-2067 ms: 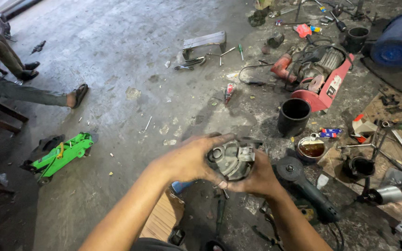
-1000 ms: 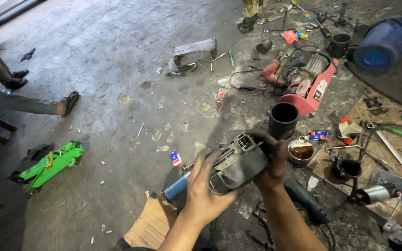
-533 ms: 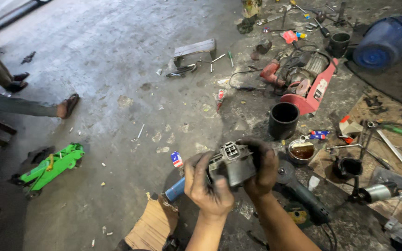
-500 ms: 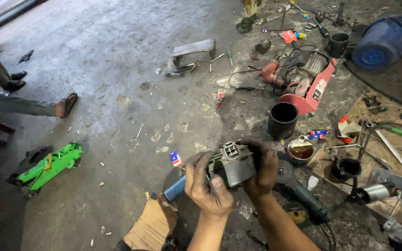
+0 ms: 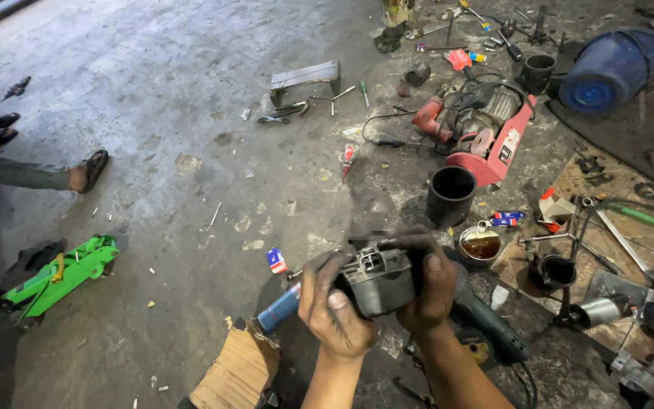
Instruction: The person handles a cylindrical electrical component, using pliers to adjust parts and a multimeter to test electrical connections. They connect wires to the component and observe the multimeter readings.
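Centrally, near the lower edge: one dark grey metal housing (image 5: 378, 282) with a small square socket on its upper face, held above the concrete floor (image 5: 153, 91) between two grease-blackened hands. Left hand (image 5: 332, 310) grips it from the left and below, fingers curled close around the body, thumb pressed on the near face. Right hand (image 5: 427, 284) clasps the right side, fingers wrapped over the top, thumb laid down the front. Below the housing, to the left: blue cylindrical can (image 5: 278, 307) lying on its side; nearer still, a piece of brown cardboard (image 5: 230, 371). Just right of the hands: dark green angle grinder (image 5: 487, 324) on the floor. Farther right: black cylindrical pot (image 5: 450, 194), upright, and a small tin of brown liquid (image 5: 481, 246). Far right: red electric winch (image 5: 487, 132) and blue drum (image 5: 611, 68) on its side. Left: green floor jack (image 5: 54, 274); another person's sandalled foot (image 5: 88, 171).
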